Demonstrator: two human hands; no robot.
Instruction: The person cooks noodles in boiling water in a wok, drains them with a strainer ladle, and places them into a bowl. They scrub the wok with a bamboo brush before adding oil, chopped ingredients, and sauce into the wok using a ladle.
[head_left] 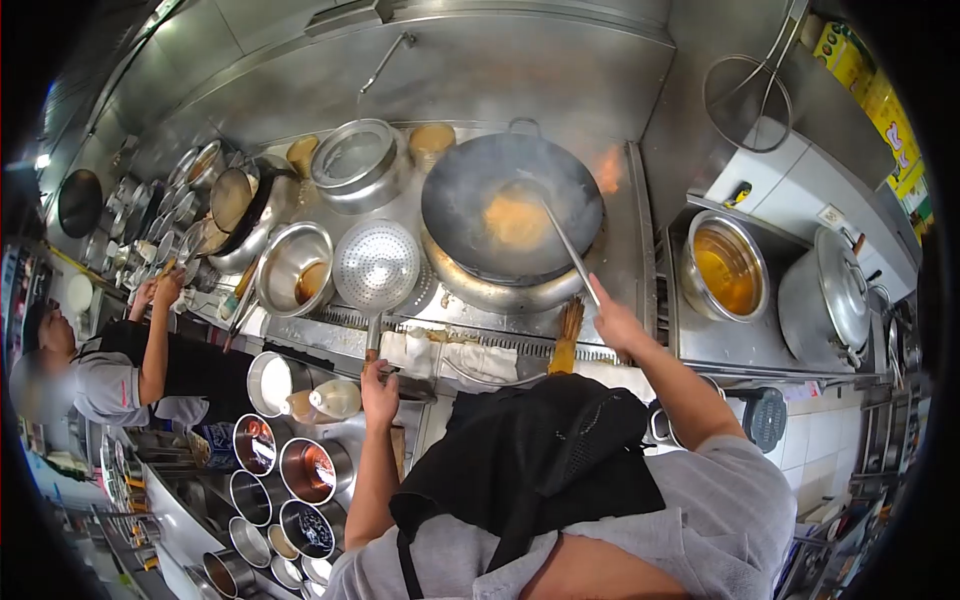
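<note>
My right hand (618,322) is closed around the handle of a long metal ladle (566,240), whose head dips into the dark wok (455,185). Foamy golden liquid (516,220) fills the bottom of the wok, and steam hangs over it. My left hand (379,395) grips the handle of a round perforated skimmer (376,266). The skimmer's disc lies flat to the left of the wok, apart from it. Just right of the skimmer handle are folded white cloths (478,365). A bamboo wok brush (566,335) stands at the stove's front edge, near my right hand.
Flame (609,170) shows at the wok's right. A steel bowl (296,270) sits left of the skimmer, and a pot of amber liquid (727,265) stands right. Sauce containers (315,470) cluster at lower left. A co-worker (100,370) works at far left.
</note>
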